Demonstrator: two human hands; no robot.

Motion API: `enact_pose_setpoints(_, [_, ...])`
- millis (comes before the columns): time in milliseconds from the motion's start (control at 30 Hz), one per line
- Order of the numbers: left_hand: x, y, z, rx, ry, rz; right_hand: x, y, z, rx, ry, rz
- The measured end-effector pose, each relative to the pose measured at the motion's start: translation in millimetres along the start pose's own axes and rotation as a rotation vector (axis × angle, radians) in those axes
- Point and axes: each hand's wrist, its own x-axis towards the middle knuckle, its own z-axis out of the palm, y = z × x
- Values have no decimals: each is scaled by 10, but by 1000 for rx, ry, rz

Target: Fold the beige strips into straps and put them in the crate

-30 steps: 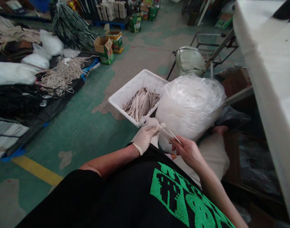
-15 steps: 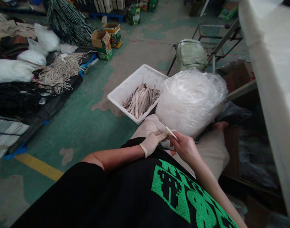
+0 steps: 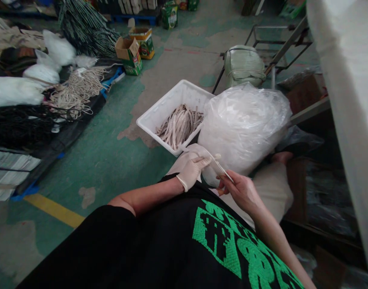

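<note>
My left hand [image 3: 193, 171], in a thin pale glove, pinches the upper end of a narrow white strip [image 3: 219, 167] in front of my lap. The strip's lower end is in the closed fingers of my right hand [image 3: 240, 188], which looks ungloved. Between the hands the strip runs slantwise and seems doubled in layers; what it is made of I cannot tell. Just beyond my left hand stands a white plastic bin [image 3: 155, 108] with a bundle of pale flat straps [image 3: 180, 124] in it. A large clear plastic bag [image 3: 244, 120] with whitish contents sits against the bin.
To the right runs a pale-covered table [image 3: 343, 80], with cartons and plastic underneath. A green wrapped bundle [image 3: 244, 66] is by a metal frame. On the left, a heap of cords [image 3: 77, 90] lies near white bags [image 3: 15, 91] and open cardboard boxes [image 3: 129, 55].
My hands have drawn a little apart, my right hand moving right and down. More of the white strip shows between them. The bin and bag stay put.
</note>
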Motion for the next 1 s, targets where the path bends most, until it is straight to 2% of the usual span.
enact_pose_setpoints(100, [37,31,-30,-52,16,41,-89,95,-23,-49,17,46])
enact_pose_setpoints(233, [49,-181,-15,-28,-119,-126,-58,23,12,-105,81,41])
enact_pose_setpoints(333, [28,-273,41,24,-167,-163,57,-99,50,-85,140,-10])
enact_pose_setpoints(467, [-38,-65,91,54,-130,-113,150,-63,32,122,187,-20])
enact_pose_setpoints(567, [-56,144,49,-27,-103,-96,116,103,-35,249,415,-12])
enact_pose_setpoints(633, [-45,222,-3,-81,-78,-135,45,190,-74,218,539,-102])
enact_pose_setpoints(667, [-37,239,-24,-105,-65,-174,0,208,-84,178,556,-180])
enact_pose_setpoints(800, [-43,211,-11,-159,-29,-327,-144,129,-67,27,437,-451])
enact_pose_setpoints(900, [-84,143,77,-146,-72,-333,-126,37,-41,-15,341,-521])
enact_pose_setpoints(1000, [-112,89,139,-124,-161,-299,-23,5,-32,-51,301,-540])
